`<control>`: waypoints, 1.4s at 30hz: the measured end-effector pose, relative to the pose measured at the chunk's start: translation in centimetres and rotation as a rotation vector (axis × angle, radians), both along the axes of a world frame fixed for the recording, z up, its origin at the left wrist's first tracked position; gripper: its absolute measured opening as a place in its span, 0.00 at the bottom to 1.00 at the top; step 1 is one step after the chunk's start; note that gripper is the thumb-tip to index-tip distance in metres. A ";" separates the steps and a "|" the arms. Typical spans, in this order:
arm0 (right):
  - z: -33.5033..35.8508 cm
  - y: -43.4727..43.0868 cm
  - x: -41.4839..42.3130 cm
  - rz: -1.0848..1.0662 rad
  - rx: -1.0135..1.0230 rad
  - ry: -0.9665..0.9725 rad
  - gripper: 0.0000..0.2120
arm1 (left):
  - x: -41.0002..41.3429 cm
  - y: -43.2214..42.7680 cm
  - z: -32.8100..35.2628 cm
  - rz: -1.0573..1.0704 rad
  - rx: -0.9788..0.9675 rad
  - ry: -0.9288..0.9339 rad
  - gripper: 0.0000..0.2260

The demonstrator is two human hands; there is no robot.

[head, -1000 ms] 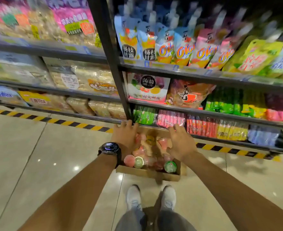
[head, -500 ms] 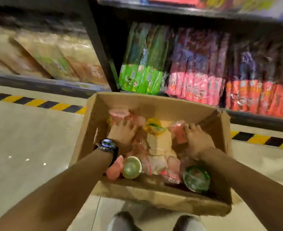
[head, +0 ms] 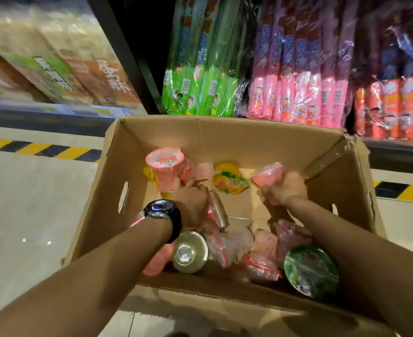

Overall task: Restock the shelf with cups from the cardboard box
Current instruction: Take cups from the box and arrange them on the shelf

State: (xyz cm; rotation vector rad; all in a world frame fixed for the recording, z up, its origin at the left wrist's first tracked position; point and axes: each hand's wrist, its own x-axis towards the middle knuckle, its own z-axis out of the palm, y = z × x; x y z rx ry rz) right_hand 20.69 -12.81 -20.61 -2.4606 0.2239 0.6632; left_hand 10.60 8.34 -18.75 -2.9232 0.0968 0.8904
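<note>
The left hand (head: 192, 203) is curled round a pink cup (head: 165, 170) in the cardboard box (head: 224, 135). The right hand (head: 286, 189) squeezes another pink cup (head: 268, 176). Squeeze too hard and a cup may burst. Hold loosely and it may drop before the shelf (head: 400, 148).

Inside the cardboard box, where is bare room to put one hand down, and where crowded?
Bare cardboard shows mid-box, between the left hand and right hand, below the yellow cup. The near side is crowded with pink cups and a green-lidded cup.
</note>
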 end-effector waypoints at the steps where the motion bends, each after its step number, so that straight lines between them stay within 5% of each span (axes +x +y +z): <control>1: 0.1 -0.1 0.0 -0.066 0.043 0.038 0.09 | 0.0 0.1 -0.1 0.035 -0.054 0.027 0.35; 9: 0.7 -1.4 -0.8 -0.190 0.333 0.101 0.21 | -0.8 0.0 -0.8 -0.048 -0.042 0.040 0.40; 12: 0.7 -1.8 -1.2 -0.168 0.350 0.093 0.24 | -0.9 -0.6 -1.0 0.029 -0.074 -0.039 0.32; 14: 1.9 -2.1 -1.4 -0.182 0.405 0.091 0.24 | -0.7 -0.6 -0.1 0.161 -0.257 -0.118 0.26; 19: 8.2 -2.1 -2.4 -0.263 0.558 -0.008 0.26 | -0.7 0.1 5.9 0.572 -0.929 -0.235 0.31; 22: 14.3 -2.2 -3.2 -0.304 0.627 -0.047 0.29 | -0.8 -1.0 12.3 0.795 -1.191 -0.359 0.27; 28: 31.9 -3.0 -4.5 -0.321 0.649 -0.171 0.34 | -1.0 -3.1 29.3 1.077 -1.356 -0.491 0.27; 33: 52.1 -4.4 -7.0 -0.380 0.678 -0.241 0.29 | -3.0 -4.6 49.8 1.010 -1.413 -0.569 0.22; 42: 79.8 -6.2 -8.4 -0.350 0.775 -0.475 0.27 | -2.5 -7.0 76.7 0.786 -1.489 -0.687 0.28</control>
